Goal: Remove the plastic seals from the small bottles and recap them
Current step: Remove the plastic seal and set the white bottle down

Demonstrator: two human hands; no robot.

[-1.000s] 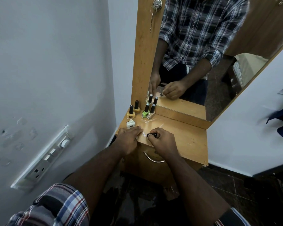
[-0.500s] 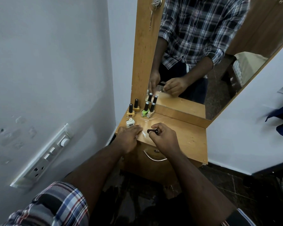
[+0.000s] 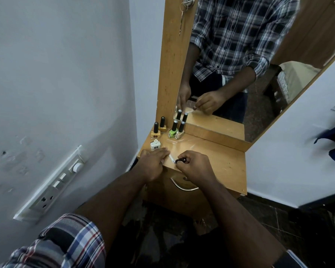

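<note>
A slim black cap [image 3: 180, 160], cylindrical and glossy, is pinched by the curled fingers of the right hand [image 3: 195, 166], its thin brush stem angled down-left twd the tabletop. A pale, clear strip of plastic seal [image 3: 171, 157] is seen just beside the stem tip, lying on the wood betw. both hands. The left hand [image 3: 153, 163] is laid flat near the front-left edge, fingers straight and pressed down on the surface, tips next to the strip; nothing is curled round.

Just beyond the left fingertips an uncapped white bottle [image 3: 155, 145] is stood upright: squat, squarish glass w/ a dark logo and bare threaded neck. Further back, four capped bottles are grouped near the mirror base: two amber bottles [image 3: 155, 132] at left, a green bottle [image 3: 173, 130] and a cream bottle [image 3: 179, 132] to their right, all w/ tall black caps, all upright.

The wooden dresser top [image 3: 220, 157] is smooth, light-brown laminate w/ a slight sheen; a curved metal handle [image 3: 182, 187] is fixed to the drawer front below. A mirror [image 3: 240, 74] in a wooden frame is stood behind, and a plaid shirt and both hands are reflected. A white switch panel [image 3: 54, 182] is mounted on the matt painted wall at left. Plaid sleeve [image 3: 62, 242] is seen at bottom left.
</note>
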